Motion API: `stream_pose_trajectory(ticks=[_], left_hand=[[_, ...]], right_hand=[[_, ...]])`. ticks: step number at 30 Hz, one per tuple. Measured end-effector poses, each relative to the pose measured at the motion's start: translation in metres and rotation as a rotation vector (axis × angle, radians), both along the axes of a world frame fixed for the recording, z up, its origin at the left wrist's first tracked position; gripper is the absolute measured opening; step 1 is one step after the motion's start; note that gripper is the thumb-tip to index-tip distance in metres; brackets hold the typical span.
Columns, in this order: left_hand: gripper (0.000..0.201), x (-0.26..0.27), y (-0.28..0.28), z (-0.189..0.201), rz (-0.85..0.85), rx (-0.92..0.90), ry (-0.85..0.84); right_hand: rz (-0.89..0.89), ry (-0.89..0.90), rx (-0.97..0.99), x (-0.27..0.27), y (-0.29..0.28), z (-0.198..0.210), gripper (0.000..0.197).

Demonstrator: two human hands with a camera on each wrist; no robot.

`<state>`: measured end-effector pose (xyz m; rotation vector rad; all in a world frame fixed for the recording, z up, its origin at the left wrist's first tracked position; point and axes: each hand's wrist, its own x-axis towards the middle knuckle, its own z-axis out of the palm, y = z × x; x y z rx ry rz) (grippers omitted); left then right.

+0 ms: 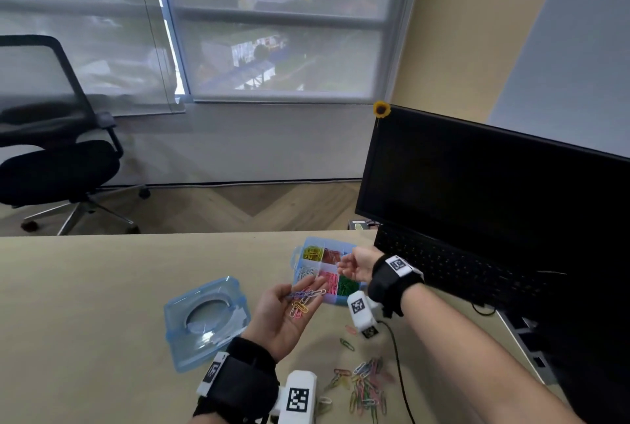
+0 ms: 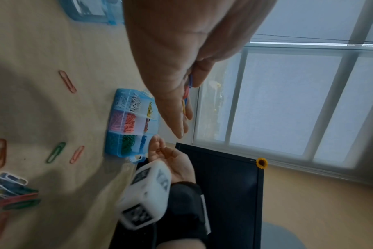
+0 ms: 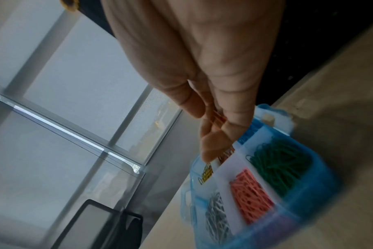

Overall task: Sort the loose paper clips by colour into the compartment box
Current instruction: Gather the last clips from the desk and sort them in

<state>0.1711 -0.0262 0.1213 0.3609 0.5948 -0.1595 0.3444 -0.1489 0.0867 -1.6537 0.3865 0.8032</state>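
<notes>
My left hand (image 1: 289,307) lies palm up above the desk with a bunch of mixed clips (image 1: 305,299) on its straight fingers: purple, white, yellow and pink. My right hand (image 1: 351,266) hovers over the blue compartment box (image 1: 296,258) and pinches an orange-red clip (image 3: 218,118) between thumb and fingers, above the red compartment (image 1: 331,256). The box (image 3: 322,190) holds yellow, red, silver, pink, green and blue clips in separate cells. A loose pile of clips (image 1: 368,386) lies on the desk near me.
The box's clear blue lid (image 1: 204,318) lies to the left of my left hand. A black monitor (image 1: 477,202) and keyboard (image 1: 460,266) stand close on the right. A black cable (image 1: 399,365) runs past the pile. An office chair (image 1: 58,164) stands beyond the desk.
</notes>
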Motion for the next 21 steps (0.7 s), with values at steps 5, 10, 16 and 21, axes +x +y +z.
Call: stream_pose_trajectory(ticks=[5, 10, 16, 21], left_hand=[[0.043, -0.008, 0.014, -0.012, 0.009, 0.05, 0.09], [0.043, -0.008, 0.019, -0.012, 0.0, 0.074, 0.107], [0.043, 0.002, 0.008, -0.003, -0.002, 0.019, 0.018], [0.043, 0.012, -0.002, 0.007, 0.04, -0.029, -0.105]], right_hand=[[0.019, -0.056, 0.012, 0.035, 0.023, 0.005, 0.036], [0.055, -0.217, -0.049, 0.04, 0.009, 0.005, 0.04], [0.142, -0.45, 0.092, -0.044, -0.007, 0.051, 0.018], [0.431, -0.801, 0.015, -0.105, -0.017, 0.077, 0.017]])
